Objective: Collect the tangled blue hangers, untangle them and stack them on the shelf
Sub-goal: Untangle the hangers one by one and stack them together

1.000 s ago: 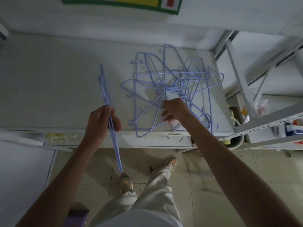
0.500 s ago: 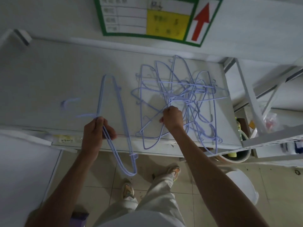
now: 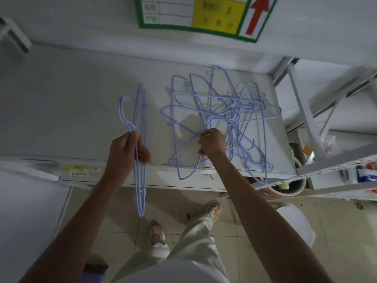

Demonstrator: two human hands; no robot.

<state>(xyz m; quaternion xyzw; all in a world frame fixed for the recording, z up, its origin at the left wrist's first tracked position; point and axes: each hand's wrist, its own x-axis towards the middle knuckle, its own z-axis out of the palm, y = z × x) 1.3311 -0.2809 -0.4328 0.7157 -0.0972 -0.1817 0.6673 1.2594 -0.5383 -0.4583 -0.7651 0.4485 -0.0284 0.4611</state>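
Note:
A tangled heap of thin blue hangers [image 3: 240,111] lies on the right half of the white shelf top [image 3: 71,103]. My right hand [image 3: 212,142] rests on the heap's near side, fingers closed around one hanger's wire. My left hand [image 3: 127,153] grips a small bunch of aligned blue hangers [image 3: 140,123] by their necks. That bunch stands almost edge-on, hooks curling up to the left and one end hanging below the shelf's front edge.
A green-framed sign with a red arrow [image 3: 206,15] hangs on the wall behind. A white metal rack [image 3: 334,170] with small items stands to the right, a round bin [image 3: 289,188] under it. A white bucket [image 3: 293,223] and my feet are on the tiled floor.
The bunch in my left hand has turned from showing its triangle to nearly edge-on, with the hooks swinging up. My right hand stays on the heap, now gripping a wire slightly nearer me.

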